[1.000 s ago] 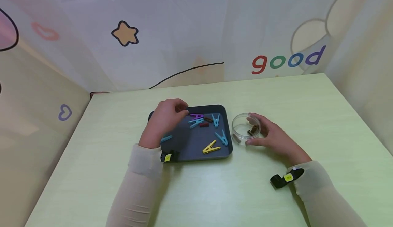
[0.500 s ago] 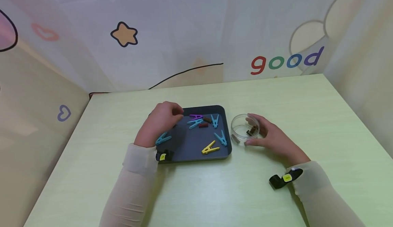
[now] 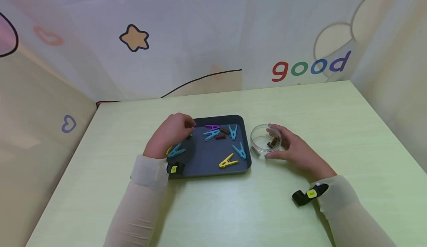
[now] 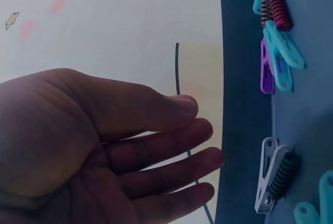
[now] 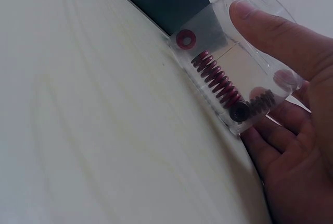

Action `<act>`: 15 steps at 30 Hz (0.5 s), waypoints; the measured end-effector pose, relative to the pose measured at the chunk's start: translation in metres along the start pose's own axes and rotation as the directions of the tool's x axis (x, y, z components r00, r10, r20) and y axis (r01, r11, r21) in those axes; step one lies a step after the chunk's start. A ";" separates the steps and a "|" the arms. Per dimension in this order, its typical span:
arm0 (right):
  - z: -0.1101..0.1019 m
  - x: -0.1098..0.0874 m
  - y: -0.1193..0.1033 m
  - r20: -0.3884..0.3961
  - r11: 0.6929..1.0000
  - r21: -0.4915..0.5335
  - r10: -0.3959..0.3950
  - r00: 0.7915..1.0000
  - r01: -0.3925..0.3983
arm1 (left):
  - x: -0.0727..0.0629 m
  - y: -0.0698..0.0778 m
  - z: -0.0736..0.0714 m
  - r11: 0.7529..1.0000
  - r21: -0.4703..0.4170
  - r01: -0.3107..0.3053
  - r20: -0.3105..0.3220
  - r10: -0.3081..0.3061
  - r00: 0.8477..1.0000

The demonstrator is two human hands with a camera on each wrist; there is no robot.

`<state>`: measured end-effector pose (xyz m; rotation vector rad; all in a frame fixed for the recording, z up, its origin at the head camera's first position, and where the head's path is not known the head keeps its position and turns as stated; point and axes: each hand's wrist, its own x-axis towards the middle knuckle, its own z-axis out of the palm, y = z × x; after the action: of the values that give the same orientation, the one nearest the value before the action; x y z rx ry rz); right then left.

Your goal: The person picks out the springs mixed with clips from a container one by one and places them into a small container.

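My left hand (image 3: 170, 135) hovers over the left part of a dark tray (image 3: 203, 163), fingers loosely extended and holding nothing in the left wrist view. Below its fingertips, a white clothespin (image 4: 264, 169) lies beside a dark coil spring (image 4: 285, 176). Several blue clothespins, including one (image 3: 240, 150) at the right, share the tray with a purple clothespin (image 3: 212, 127), a yellow clothespin (image 3: 228, 161) and a red spring (image 3: 220, 137). My right hand (image 3: 297, 150) grips a clear plastic jar (image 3: 258, 139) on the table; red springs (image 5: 217, 81) and dark springs (image 5: 261, 103) are inside.
The jar stands just right of the tray on a pale green table (image 3: 233, 210). A printed curtain (image 3: 207, 35) hangs behind the table's far edge. Another yellow piece (image 3: 168, 151) shows partly behind the left wrist.
My left hand has drifted left and slightly toward me, uncovering more of the blue clothespin and a yellow piece at the tray's left. The right hand keeps its hold on the jar.
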<state>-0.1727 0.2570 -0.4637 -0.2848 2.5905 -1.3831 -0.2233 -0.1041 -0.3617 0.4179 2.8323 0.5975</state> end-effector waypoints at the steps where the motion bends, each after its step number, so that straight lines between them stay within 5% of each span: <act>1: 0.000 0.000 0.000 0.000 1.000 0.000 0.002 1.000 -0.002 | 0.000 -0.001 0.000 1.000 0.001 -0.001 0.004 0.001 1.000; 15: 0.000 -0.001 0.000 -0.004 1.000 -0.001 -0.001 1.000 0.001 | 0.007 -0.012 0.003 0.998 0.050 -0.045 0.082 0.040 0.996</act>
<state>-0.1720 0.2573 -0.4635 -0.2832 2.5950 -1.3838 -0.2317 -0.1114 -0.3701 0.5012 2.7730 0.5035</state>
